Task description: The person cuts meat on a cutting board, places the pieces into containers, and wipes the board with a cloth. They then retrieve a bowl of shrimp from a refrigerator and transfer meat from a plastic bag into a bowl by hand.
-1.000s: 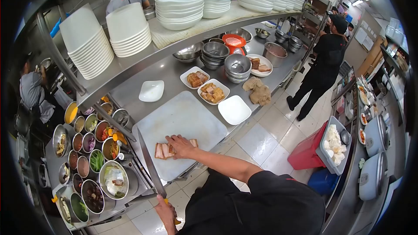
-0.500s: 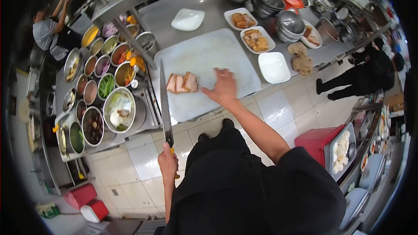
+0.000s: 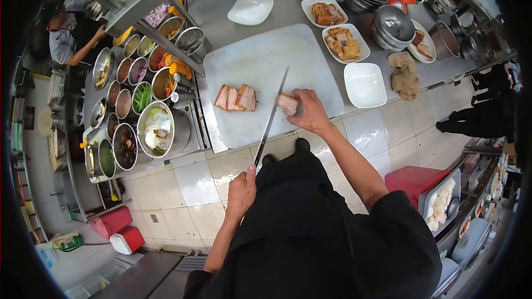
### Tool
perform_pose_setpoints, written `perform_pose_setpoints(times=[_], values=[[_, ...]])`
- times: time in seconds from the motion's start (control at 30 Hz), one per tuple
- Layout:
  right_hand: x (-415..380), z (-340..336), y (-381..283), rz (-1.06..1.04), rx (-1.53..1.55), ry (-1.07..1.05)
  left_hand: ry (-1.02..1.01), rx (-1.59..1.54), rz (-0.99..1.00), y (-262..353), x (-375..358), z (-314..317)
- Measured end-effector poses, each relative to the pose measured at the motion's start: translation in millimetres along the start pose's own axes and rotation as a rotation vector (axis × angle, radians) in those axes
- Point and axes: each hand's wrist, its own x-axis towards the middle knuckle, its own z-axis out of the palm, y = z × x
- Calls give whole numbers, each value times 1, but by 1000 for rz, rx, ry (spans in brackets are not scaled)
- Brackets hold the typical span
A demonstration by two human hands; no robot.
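Observation:
My left hand (image 3: 241,192) is closed around the handle of a long knife (image 3: 271,115). Its blade slants up and to the right over the white cutting board (image 3: 299,44). My right hand (image 3: 312,112) grips a small block of pork belly (image 3: 287,103) at the board's near right part, just right of the blade. Sliced pork belly pieces (image 3: 235,98) lie together on the left of the board, apart from the knife.
Past the board stand an empty white bowl (image 3: 250,10), a square white dish (image 3: 365,85) and dishes of cut pork (image 3: 344,43). A crumpled brown cloth (image 3: 404,76) lies at right. Metal containers of ingredients (image 3: 125,147) crowd the left, where another person (image 3: 75,33) stands.
My right hand has gone from open over the board to gripping a pork block. The knife has swung right, from beside the slices to beside that block.

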Motion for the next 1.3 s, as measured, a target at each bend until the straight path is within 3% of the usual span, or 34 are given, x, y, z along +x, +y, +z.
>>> perform_pose_setpoints(times=[0.3, 0.63, 0.7, 0.87, 1.13, 1.3], values=[[2, 6, 0, 38, 150, 84, 20, 178, 35, 51, -6, 9], [4, 11, 8, 6, 173, 97, 6, 357, -131, 73, -34, 1], [4, 12, 10, 13, 178, 104, -25, 357, -26, 71, -21, 8], [4, 17, 11, 6, 159, 133, 1, 296, -38, 72, 34, 40], [-8, -3, -2, 42, 174, 144, 64, 95, 13, 73, 10, 26], [-12, -4, 11, 8, 172, 110, 40, 148, -9, 72, 0, 28]])
